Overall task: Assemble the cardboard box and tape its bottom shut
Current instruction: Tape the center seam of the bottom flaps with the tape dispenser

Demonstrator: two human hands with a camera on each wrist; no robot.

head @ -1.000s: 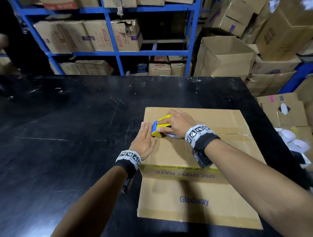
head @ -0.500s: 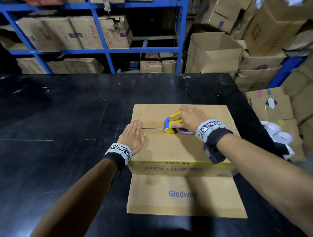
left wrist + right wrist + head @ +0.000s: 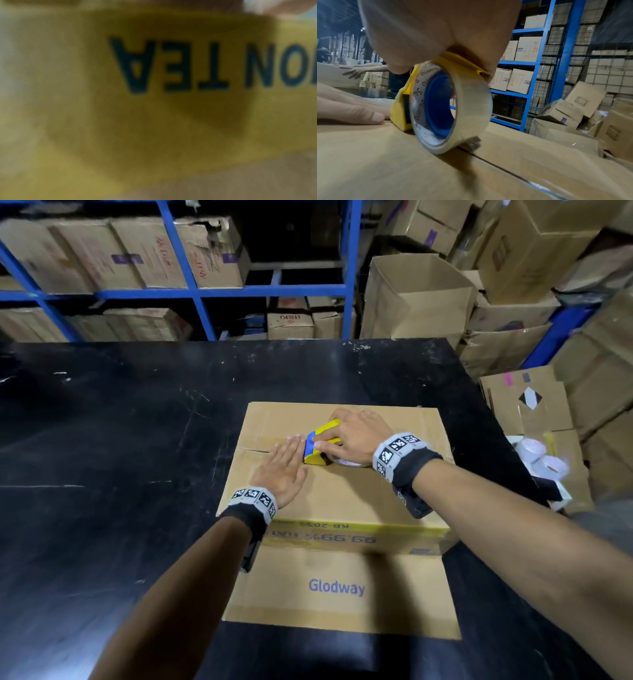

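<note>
The cardboard box [image 3: 342, 498] stands bottom up on the black table, its bottom flaps folded in and meeting along a seam [image 3: 496, 167]. My right hand [image 3: 356, 436] grips a yellow and blue tape dispenser [image 3: 322, 446] holding a roll of clear tape [image 3: 471, 108], set down on the seam left of the middle. My left hand [image 3: 284, 463] lies flat on the box, fingers straight [image 3: 351, 112], with the fingertips right beside the dispenser. The left wrist view shows only the box's blurred yellow printed side [image 3: 171, 121]. A loose flap marked Glodway [image 3: 335, 587] lies on the table towards me.
The black table [image 3: 120, 474] stretches left and beyond the box. Blue shelving [image 3: 205, 292] with cartons stands behind it. An open carton [image 3: 418, 299] and stacked boxes crowd the right. Spare tape rolls [image 3: 544, 457] lie at the right. Another person's hand [image 3: 354, 71] shows far off.
The dispenser moved right along the seam from the box's left edge. My left hand then slid right along the taped stretch up to the dispenser.
</note>
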